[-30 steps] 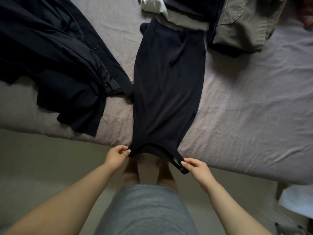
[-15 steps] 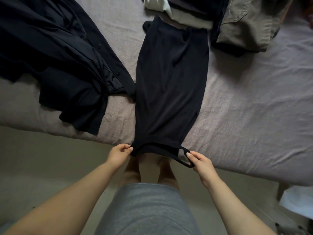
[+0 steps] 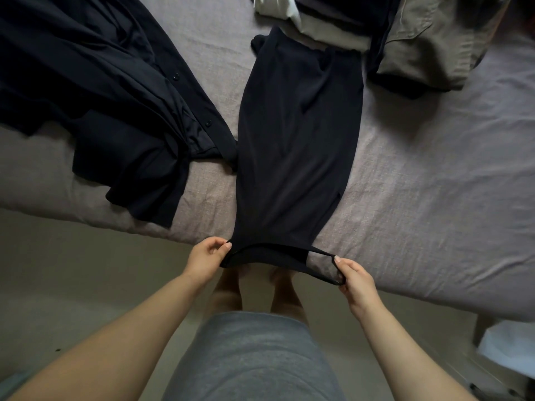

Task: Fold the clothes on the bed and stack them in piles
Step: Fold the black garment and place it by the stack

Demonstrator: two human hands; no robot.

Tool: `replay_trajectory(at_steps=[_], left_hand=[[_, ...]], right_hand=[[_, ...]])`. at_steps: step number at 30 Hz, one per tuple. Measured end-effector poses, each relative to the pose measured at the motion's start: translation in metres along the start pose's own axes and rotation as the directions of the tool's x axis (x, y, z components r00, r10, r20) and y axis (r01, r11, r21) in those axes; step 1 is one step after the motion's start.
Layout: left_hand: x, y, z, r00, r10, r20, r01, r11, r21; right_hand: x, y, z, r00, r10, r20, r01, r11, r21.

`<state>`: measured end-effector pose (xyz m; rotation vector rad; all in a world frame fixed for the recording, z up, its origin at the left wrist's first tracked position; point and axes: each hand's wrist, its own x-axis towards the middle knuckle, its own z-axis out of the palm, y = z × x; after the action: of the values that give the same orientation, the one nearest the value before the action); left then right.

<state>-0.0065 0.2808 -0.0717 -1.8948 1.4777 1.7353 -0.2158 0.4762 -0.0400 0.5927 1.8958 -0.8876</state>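
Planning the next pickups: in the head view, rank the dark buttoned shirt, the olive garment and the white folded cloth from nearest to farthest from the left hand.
From the left hand:
1. Dark buttoned shirt, left side of the bed.
2. White folded cloth, far edge, centre.
3. Olive garment, far right corner.

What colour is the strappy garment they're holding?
Black, plain with no pattern, seen in the head view: the strappy garment lies along the bed.

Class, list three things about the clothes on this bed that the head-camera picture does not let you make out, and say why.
1. Black button-up garment, head view: cut off by the left and top edges.
2. Folded pile: cut by the top edge; piece count unclear.
3. Black strappy garment: far end tucked under that pile; left strap hidden in the left hand.
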Motion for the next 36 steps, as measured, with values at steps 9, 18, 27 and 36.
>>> replay_trajectory(at_steps=[9, 18, 27, 36], left_hand=[[-0.006, 0.013, 0.005, 0.995, -0.036, 0.093, 0.039, 0.999, -0.031], [-0.006, 0.015, 0.003, 0.997, -0.068, 0.029, 0.072, 0.984, -0.161], [0.002, 0.033, -0.011, 0.990, -0.121, 0.067, 0.135, 0.954, -0.269], [0.058, 0.237, -0.007, 0.921, 0.386, 0.054, -0.308, 0.805, -0.507]], right_hand=[[-0.008, -0.004, 0.008, 0.993, 0.061, 0.096, -0.063, 0.998, 0.019], [-0.008, -0.003, 0.003, 0.992, 0.035, 0.121, -0.039, 0.999, 0.035], [0.000, -0.035, 0.002, 0.990, 0.037, 0.137, -0.049, 0.995, 0.089], [0.053, -0.233, 0.028, 0.945, -0.317, 0.078, 0.249, 0.856, 0.453]])
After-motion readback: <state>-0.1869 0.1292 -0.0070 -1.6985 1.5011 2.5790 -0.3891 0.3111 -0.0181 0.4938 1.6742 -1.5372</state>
